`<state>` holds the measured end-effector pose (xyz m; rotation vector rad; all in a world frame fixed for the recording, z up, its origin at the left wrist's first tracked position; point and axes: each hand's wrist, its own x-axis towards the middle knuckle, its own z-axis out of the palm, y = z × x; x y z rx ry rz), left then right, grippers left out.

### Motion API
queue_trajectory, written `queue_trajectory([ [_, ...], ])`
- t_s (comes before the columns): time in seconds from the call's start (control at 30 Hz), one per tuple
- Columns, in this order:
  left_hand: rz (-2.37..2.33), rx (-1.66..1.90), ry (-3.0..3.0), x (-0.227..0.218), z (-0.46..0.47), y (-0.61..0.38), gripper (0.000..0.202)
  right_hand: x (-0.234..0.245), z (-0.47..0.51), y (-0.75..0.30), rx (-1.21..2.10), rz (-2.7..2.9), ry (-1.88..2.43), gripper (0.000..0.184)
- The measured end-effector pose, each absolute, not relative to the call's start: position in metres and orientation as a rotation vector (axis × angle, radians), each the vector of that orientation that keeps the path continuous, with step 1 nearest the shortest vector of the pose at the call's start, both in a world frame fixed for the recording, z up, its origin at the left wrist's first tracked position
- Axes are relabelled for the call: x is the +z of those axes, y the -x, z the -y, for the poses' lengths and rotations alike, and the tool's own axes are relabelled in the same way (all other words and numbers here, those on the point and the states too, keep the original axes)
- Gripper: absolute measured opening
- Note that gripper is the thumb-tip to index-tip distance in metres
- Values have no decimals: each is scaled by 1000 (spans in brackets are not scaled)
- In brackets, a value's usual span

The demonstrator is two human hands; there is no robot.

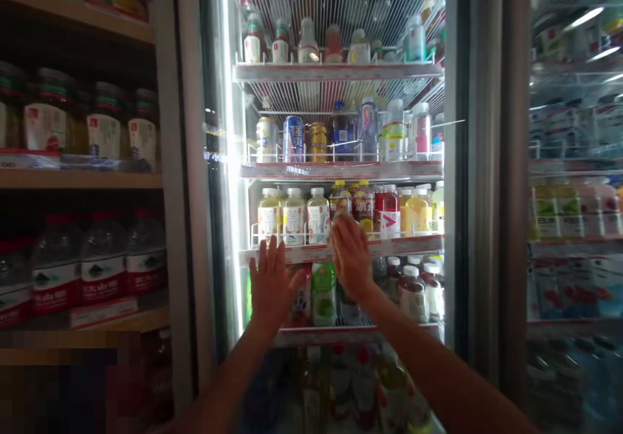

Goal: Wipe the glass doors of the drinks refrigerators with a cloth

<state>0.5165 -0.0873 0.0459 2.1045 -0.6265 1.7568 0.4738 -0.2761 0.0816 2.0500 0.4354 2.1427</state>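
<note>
My left hand is raised in front of a lit drinks fridge, fingers spread and holding nothing. It stands before the shelf edge below a row of white-capped bottles. To its right is my right hand, tilted to the left, its fingers close together and blurred by motion. Whether something pale lies under those fingers I cannot tell. It partly covers the dark iced-tea bottles with yellow caps. Streaks and reflections suggest a glass door between my hands and the shelves; contact with it is unclear. Between my forearms shows a green bottle.
A metal door frame rises on the right, with another drinks cooler beyond it. On the left, wooden shelves hold jars and water bottles. Cans and more bottles fill the fridge's upper shelves.
</note>
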Motion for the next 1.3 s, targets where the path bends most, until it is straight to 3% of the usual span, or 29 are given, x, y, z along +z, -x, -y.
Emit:
queue_trajectory([
  [0.13,599,1735,-2141,48,70,-520,68,80,253,-479,1919,-668,-2077,55],
  [0.27,461,1674,-2149,48,48,-524,70,116,267,-479,2350,-329,-2069,59],
  [0.33,472,1672,-2142,46,42,-527,68,123,256,-485,2387,-316,-2072,59],
  [0.5,489,1663,-2132,40,27,-535,71,102,198,-501,1863,-823,-2100,55],
  [0.57,423,1642,-2132,41,13,-539,76,108,188,-505,1805,-899,-2065,54],
  [0.73,391,1628,-2179,40,-22,-544,71,149,173,-515,2232,-555,-2116,52],
  [1.0,389,1685,-2198,52,-51,-544,71,122,90,-542,1667,-1082,-1953,35],
  [1.13,413,1717,-2182,77,-57,-543,72,165,108,-541,1847,-864,-2024,36],
  [1.3,448,1727,-2128,109,-48,-537,70,214,198,-513,2242,-462,-2080,48],
])
